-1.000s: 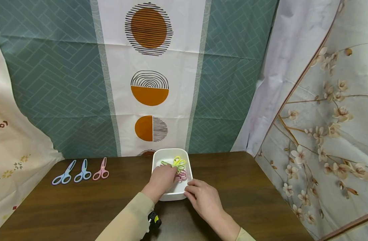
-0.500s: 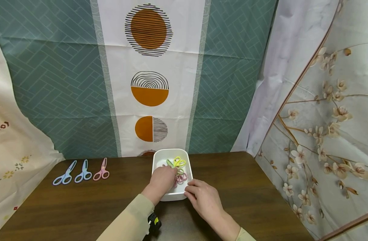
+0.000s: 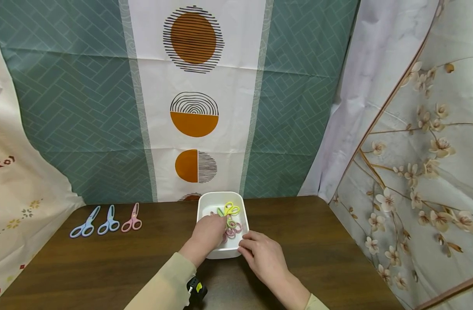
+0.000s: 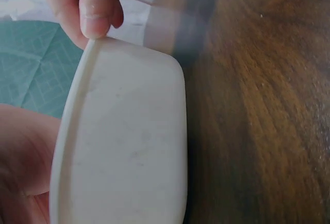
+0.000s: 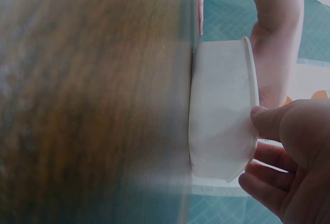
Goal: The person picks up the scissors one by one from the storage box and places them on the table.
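A white plastic bin [image 3: 242,249] stands near the back of the table, holding several small scissors. Yellow scissors [image 3: 232,209] lie on top, with a green piece [image 3: 220,212] beside them. Light green handles [image 3: 231,224] and pink scissor handles [image 3: 230,233] lie lower down. My left hand [image 3: 209,232] reaches over the near left side into the bin, among the scissors. Its fingertips are hidden, so any hold on a pair cannot be seen. My right hand [image 3: 264,254] pinches the bin's near right rim, thumb outside, as the right wrist view [image 5: 289,152] shows.
Left of the bin, two blue scissors [image 3: 86,224] [image 3: 109,221] and one pink pair [image 3: 132,220] lie in a row on the brown wooden table [image 3: 85,271]. A patterned cloth [image 3: 290,107] hangs right behind the table, and a floral cloth [image 3: 414,193] on the right.
Inside the bin, the scissors have shifted: the pink handles slid nearer and the green piece moved right of my left hand. My right hand stays on the rim.
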`<state>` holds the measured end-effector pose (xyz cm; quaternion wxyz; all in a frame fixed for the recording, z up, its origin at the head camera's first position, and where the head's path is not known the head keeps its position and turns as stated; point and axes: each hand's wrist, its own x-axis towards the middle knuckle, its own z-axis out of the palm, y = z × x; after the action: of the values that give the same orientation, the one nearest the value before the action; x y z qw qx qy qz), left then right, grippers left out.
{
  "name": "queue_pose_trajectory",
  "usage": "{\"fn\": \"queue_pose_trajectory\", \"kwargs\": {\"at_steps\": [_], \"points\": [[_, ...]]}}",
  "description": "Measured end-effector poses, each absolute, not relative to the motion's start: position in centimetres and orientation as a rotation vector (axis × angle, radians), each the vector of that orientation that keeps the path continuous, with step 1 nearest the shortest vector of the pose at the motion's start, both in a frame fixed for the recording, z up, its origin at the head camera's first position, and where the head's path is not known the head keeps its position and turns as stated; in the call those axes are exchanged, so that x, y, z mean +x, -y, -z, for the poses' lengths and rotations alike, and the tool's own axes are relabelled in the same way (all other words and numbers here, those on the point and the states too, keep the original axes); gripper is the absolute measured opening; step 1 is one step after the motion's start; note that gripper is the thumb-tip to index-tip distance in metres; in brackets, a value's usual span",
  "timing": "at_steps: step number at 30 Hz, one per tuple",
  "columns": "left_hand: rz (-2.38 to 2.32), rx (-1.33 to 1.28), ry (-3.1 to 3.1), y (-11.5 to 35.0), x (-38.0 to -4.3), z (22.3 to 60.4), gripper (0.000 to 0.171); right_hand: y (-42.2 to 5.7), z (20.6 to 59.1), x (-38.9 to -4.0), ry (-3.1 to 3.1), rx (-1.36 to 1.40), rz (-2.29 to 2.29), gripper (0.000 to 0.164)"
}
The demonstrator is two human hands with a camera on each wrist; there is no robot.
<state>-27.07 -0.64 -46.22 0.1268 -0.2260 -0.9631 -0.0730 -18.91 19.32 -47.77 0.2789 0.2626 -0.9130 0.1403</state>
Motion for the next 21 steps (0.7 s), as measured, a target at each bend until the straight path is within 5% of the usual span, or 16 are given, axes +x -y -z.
{"fn": "queue_pose_trajectory", "kwargs": {"at_steps": [21], "points": [[0.27,-0.696,2.566,2.4,-23.6,44.5,0.015,-19.3,47.7,-18.8,2.446,0.704,-0.392,0.007]]}}
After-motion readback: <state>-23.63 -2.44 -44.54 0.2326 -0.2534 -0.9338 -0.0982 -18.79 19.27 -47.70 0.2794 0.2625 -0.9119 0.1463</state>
